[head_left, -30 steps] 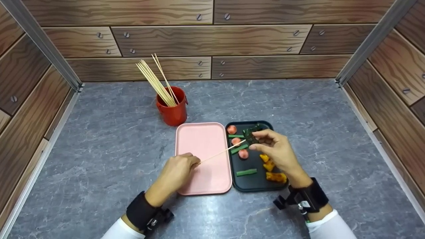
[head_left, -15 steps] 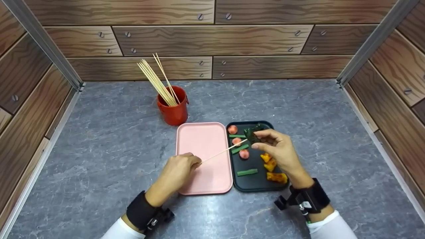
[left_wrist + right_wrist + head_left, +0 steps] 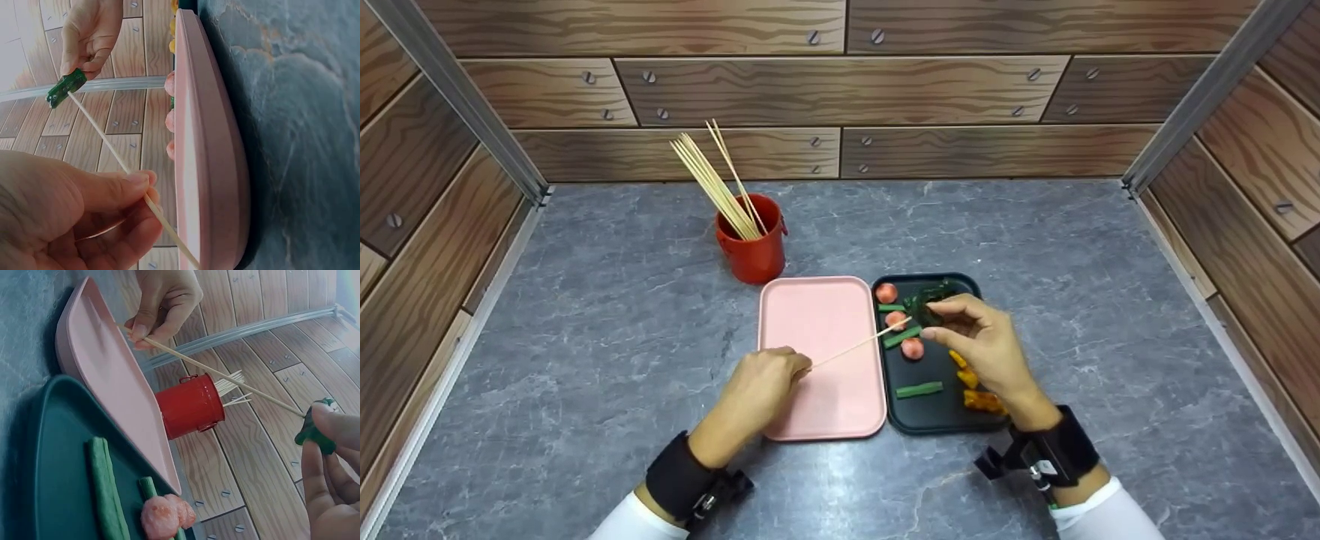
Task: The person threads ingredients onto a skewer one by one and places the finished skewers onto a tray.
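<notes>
A thin wooden skewer [image 3: 859,346] slants above the pink tray [image 3: 817,315], pinched between thumb and fingers of my left hand [image 3: 761,382]. Over the dark tray [image 3: 930,417], my right hand [image 3: 990,349] pinches a glossy dark green vegetable piece [image 3: 316,434] by thumb and fingertips. In the left wrist view the skewer's far end meets the side of the green piece [image 3: 66,88]. How deep the tip goes in cannot be seen. Below the hands, the dark tray holds pinkish balls [image 3: 912,349], green sticks [image 3: 919,390] and browned yellow pieces [image 3: 982,401].
Behind the pink tray stands a red bucket [image 3: 754,259] with several skewers [image 3: 712,184] poking up to the left. More dark green pieces [image 3: 941,289] lie at the dark tray's far end. Wood-patterned walls [image 3: 840,90] enclose the grey marbled table [image 3: 600,300].
My right hand has shifted slightly left with the green piece, toward the skewer. The left hand and skewer have stayed almost still.
</notes>
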Demonstrator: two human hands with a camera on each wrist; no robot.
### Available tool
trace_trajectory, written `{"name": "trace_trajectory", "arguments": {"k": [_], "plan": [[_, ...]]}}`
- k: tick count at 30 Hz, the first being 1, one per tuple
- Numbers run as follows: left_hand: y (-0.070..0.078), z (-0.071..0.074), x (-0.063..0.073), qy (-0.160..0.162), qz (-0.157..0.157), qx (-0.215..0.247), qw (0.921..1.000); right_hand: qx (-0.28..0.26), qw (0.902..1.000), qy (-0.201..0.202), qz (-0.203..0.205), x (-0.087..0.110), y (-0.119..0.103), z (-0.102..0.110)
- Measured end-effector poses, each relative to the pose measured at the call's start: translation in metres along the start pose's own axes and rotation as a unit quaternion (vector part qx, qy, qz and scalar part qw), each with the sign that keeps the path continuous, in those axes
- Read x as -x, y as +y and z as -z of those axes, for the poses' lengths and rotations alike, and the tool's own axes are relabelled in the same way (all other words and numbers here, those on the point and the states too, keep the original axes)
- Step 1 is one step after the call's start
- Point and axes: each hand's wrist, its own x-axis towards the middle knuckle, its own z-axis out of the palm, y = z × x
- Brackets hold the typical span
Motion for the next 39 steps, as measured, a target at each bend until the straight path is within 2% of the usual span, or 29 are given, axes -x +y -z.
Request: {"name": "trace_trajectory", "arguments": {"k": [4, 10, 15, 19, 22, 31, 39], "plan": [[0.0001, 0.0007, 0.0001, 0.001, 0.006, 0.010, 0.9999, 0.003, 0.9995, -0.002, 0.031, 0.0014, -0.0006, -0.0008], [0.0005, 0.0014, 0.0008, -0.002, 0.016, 0.031, 0.9994, -0.008, 0.9998, 0.001, 0.019, 0.0017, -0.0024, -0.0009], [0.0006, 0.0014, 0.0005, 0.003, 0.018, 0.032, 0.9993, -0.004, 0.9990, 0.021, -0.040, -0.0003, -0.0034, -0.0004], [0.0020, 0.0018, 0.0009, 0.008, 0.012, 0.033, 0.9994, -0.001, 0.9921, 0.057, -0.112, -0.0024, -0.0048, -0.0005], [0.0038, 0.0017, 0.0008, 0.006, 0.009, 0.032, 0.9994, -0.010, 0.9875, 0.074, -0.139, -0.0033, -0.0053, -0.0004], [0.0090, 0.0020, -0.0031, -0.010, 0.000, 0.039, 0.9992, -0.052, 0.9906, 0.068, -0.107, -0.0034, -0.0075, 0.0016], [0.0055, 0.0038, -0.0010, -0.003, 0.006, 0.030, 0.9995, -0.035, 0.9912, 0.059, -0.113, -0.0038, -0.0097, 0.0035]]}}
